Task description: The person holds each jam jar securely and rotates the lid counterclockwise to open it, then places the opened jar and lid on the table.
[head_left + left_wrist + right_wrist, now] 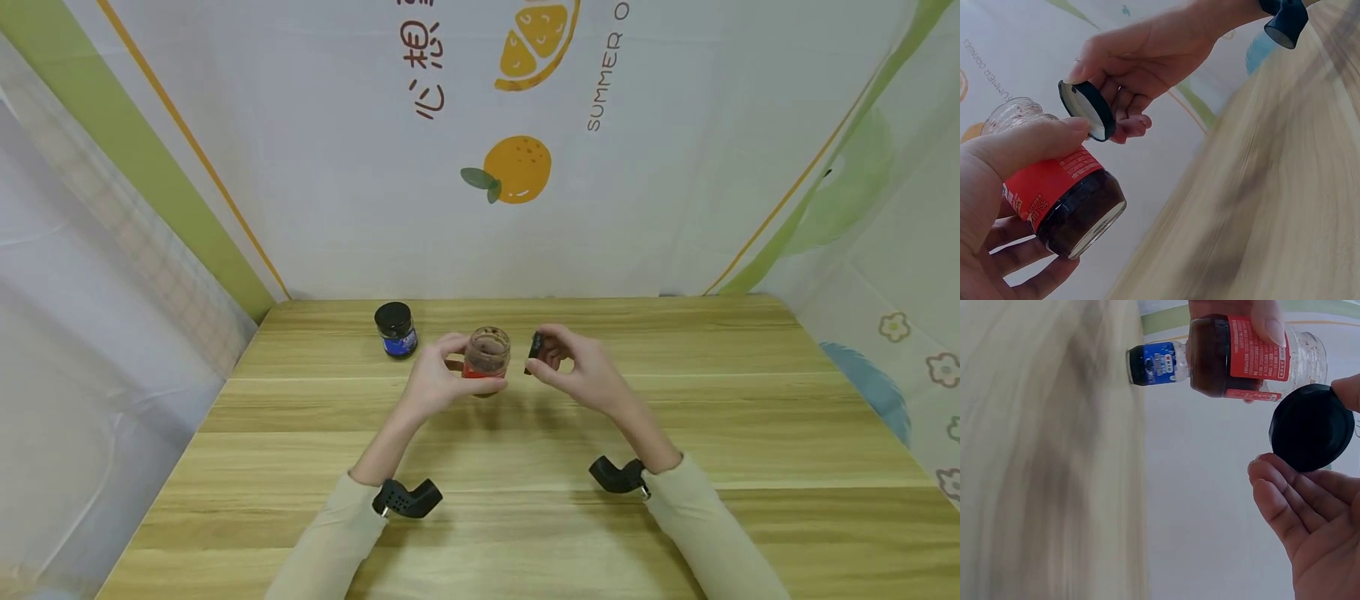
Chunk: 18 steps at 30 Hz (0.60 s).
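My left hand [438, 379] grips a glass jar [486, 354] with a red label, its open mouth up and dark contents low inside. In the left wrist view the thumb lies across the jar [1054, 181] and the fingers wrap its far side. To the right, my right hand [581, 367] pinches a round black lid [534, 352] by its edge, apart from the jar. The left wrist view shows the pale underside of the lid [1085, 109]; the right wrist view shows its black top [1312, 428]. Both jar and lid are held above the table.
A second jar [396, 331] with a black lid and blue label stands upright at the back left of the wooden table [480, 533]. Behind the table's far edge hangs a white cloth [337, 208] with printed oranges. Black wrist cameras [408, 498] sit on both forearms.
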### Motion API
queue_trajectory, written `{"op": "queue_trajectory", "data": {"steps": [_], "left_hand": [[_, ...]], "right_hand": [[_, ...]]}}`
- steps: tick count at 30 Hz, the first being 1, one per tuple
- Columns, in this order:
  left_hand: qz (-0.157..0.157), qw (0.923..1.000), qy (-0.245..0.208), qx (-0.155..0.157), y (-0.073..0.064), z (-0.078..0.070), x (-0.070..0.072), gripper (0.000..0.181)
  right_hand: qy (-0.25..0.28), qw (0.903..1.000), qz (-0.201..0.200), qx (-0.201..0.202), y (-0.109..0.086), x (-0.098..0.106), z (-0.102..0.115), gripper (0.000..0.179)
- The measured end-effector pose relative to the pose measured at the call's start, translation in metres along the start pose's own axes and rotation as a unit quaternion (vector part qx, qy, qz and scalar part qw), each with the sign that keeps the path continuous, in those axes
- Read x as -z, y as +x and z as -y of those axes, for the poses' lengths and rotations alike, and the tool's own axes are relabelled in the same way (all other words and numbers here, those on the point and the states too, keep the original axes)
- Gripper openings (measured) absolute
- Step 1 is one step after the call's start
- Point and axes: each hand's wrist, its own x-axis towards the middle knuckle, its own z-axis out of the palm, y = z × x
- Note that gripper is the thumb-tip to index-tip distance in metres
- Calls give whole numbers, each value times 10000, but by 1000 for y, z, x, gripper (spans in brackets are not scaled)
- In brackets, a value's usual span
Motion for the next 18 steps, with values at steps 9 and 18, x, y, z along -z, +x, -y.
{"op": "queue_trajectory", "data": {"steps": [9, 18], "left_hand": [[-17, 9998, -133, 143, 2, 12, 1, 45], [-38, 9981, -348, 510, 3, 20, 2, 39]], "right_hand": [[7, 9997, 233, -70, 3, -15, -11, 45], [182, 9982, 525, -243, 5, -25, -23, 51]]}}
